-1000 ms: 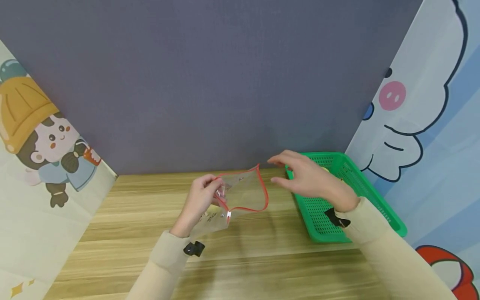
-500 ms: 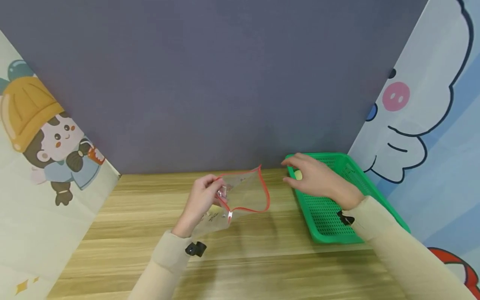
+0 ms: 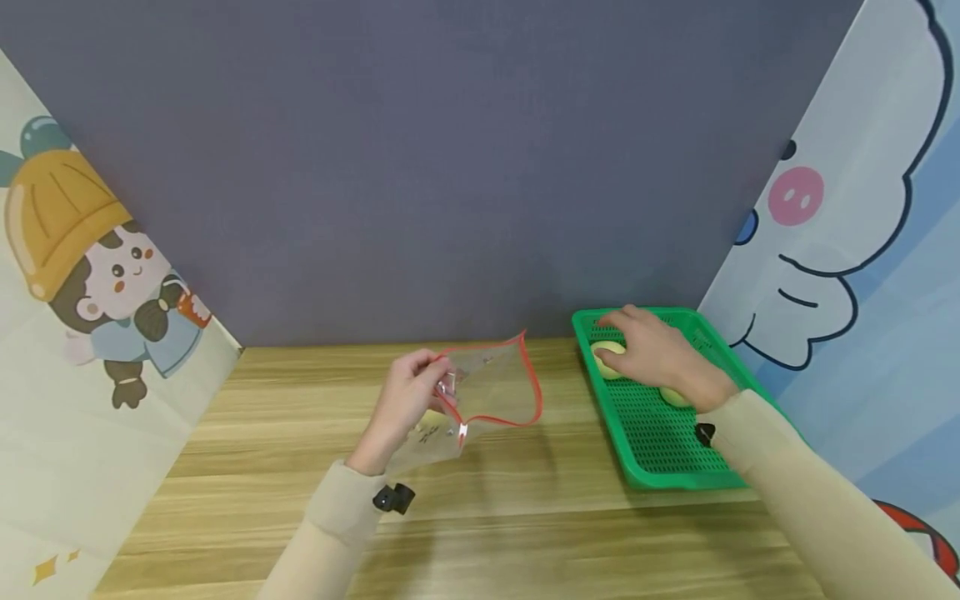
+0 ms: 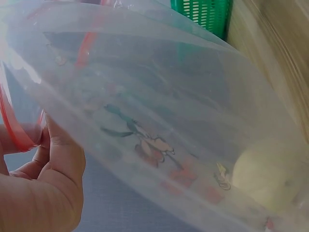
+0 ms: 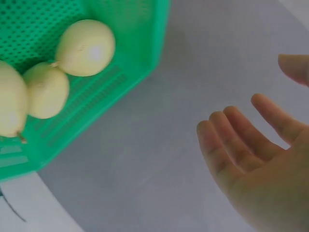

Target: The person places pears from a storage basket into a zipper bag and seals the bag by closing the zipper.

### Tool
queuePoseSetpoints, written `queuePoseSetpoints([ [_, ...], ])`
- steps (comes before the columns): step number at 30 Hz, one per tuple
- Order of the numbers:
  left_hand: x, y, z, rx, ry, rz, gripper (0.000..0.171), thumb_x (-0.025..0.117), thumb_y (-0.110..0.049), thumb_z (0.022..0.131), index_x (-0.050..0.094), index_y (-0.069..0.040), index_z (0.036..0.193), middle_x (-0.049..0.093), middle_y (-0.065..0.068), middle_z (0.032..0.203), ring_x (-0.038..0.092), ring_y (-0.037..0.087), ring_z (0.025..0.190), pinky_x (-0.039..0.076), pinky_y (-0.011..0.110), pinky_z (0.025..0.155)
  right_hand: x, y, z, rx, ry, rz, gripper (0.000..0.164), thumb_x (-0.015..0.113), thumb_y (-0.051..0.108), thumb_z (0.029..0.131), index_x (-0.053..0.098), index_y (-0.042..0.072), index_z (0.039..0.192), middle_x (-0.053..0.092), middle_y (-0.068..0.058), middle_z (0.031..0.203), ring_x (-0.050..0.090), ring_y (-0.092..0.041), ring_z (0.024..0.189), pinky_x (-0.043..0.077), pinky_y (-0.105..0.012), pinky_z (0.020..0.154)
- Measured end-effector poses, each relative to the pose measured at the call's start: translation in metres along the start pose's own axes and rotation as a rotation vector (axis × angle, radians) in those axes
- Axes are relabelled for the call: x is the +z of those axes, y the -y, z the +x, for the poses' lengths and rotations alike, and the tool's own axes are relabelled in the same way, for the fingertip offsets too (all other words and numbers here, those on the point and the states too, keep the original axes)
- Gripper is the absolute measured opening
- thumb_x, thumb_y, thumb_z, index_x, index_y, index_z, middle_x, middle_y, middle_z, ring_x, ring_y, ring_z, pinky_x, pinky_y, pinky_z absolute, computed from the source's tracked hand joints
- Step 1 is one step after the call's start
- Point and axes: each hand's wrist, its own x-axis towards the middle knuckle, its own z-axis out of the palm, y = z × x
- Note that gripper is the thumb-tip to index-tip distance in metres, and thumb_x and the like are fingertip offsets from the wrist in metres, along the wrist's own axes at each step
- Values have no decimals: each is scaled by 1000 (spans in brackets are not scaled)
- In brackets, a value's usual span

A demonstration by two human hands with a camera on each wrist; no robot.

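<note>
My left hand (image 3: 401, 396) pinches the red-edged rim of a clear zip bag (image 3: 495, 387), whose mouth gapes to the right. A pale yellow round fruit (image 4: 265, 174) lies inside the bag in the left wrist view, behind printed plastic. Over the green basket (image 3: 637, 458) my right hand (image 3: 652, 352) reaches with its fingers spread, holding nothing. Close to its thumb lies one pale yellow, pear-like fruit (image 3: 606, 362); another fruit (image 3: 672, 397) shows partly under the wrist. Three such fruits (image 5: 87, 48), with short stems, appear in the basket in the right wrist view.
The basket stands at the right of the wood-grain table (image 3: 300, 467), near the grey back panel (image 3: 450, 167). Cartoon-printed sheets (image 3: 832, 208) flank both sides. A white slider (image 3: 462, 431) sits on the bag's zip.
My right hand has moved right, away from the bag's mouth and over the basket, uncovering fruit there. My left hand keeps its hold on the bag, almost unmoved.
</note>
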Motion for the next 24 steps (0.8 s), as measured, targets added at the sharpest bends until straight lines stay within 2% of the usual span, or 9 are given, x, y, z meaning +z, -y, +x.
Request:
queuePoseSetpoints([
  [13, 1, 2, -2, 6, -2, 1, 28, 54, -12, 104, 61, 15, 102, 63, 14, 75, 65, 21, 59, 62, 38, 55, 12, -43, 5, 86, 6, -46, 53, 65, 32, 97, 55, 1, 139, 50, -29, 135, 49, -51, 121, 51, -67, 81],
  [24, -1, 3, -2, 8, 3, 5, 30, 53, -14, 106, 62, 14, 103, 63, 15, 76, 66, 22, 60, 62, 38, 56, 20, -72, 5, 151, 72, -54, 63, 59, 33, 98, 45, -5, 146, 39, -37, 144, 37, -60, 130, 44, -75, 90],
])
